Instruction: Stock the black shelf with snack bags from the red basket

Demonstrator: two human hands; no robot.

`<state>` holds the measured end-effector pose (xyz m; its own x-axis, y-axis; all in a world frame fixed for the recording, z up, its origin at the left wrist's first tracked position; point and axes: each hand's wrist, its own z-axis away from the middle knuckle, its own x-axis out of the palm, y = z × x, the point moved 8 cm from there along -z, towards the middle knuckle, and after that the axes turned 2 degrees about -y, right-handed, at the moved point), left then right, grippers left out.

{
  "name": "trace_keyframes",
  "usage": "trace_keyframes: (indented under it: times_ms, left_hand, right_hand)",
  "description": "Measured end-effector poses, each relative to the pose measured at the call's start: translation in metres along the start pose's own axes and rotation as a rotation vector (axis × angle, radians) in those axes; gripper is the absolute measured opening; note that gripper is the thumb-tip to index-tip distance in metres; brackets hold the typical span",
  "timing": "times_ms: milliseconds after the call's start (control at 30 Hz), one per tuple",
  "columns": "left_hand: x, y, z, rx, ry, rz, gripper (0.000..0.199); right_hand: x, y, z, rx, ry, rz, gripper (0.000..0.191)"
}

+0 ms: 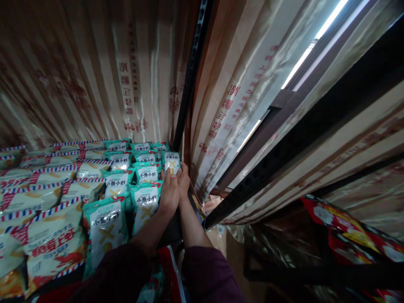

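Note:
Both hands are on a small teal-and-white snack bag (171, 159) at the far right end of the shelf. My left hand (169, 192) lies against its lower left part, and my right hand (183, 180) grips its right side. The bag stands upright, its lower part covered by my fingers. Directly left of it are rows of matching teal bags (147, 201), front to back. One larger-looking teal bag (105, 225) stands at the front, left of my left forearm.
Cream bags with striped edges (53, 240) fill the shelf's left part. A black metal post (191, 80) rises behind the bag, and another black bar (265, 168) slants across the right. Pleated curtains (94, 75) hang behind. Red packets (350, 231) lie at lower right.

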<state>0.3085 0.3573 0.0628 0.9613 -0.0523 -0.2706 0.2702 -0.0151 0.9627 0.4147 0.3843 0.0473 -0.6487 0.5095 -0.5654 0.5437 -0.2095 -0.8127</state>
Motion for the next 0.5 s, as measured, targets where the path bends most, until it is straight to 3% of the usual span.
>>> trace_keyframes:
  times_ms: [200,500]
  left_hand:
    - [-0.001,0.002,-0.006,0.058,0.017,-0.042,0.044]
    - [-0.002,0.018,-0.003,0.164,0.058,0.012,0.044]
  right_hand:
    - [0.009,-0.005,-0.008,-0.019,-0.027,0.019,0.041]
    - [0.026,-0.006,-0.011,-0.281,-0.114,0.100,0.052]
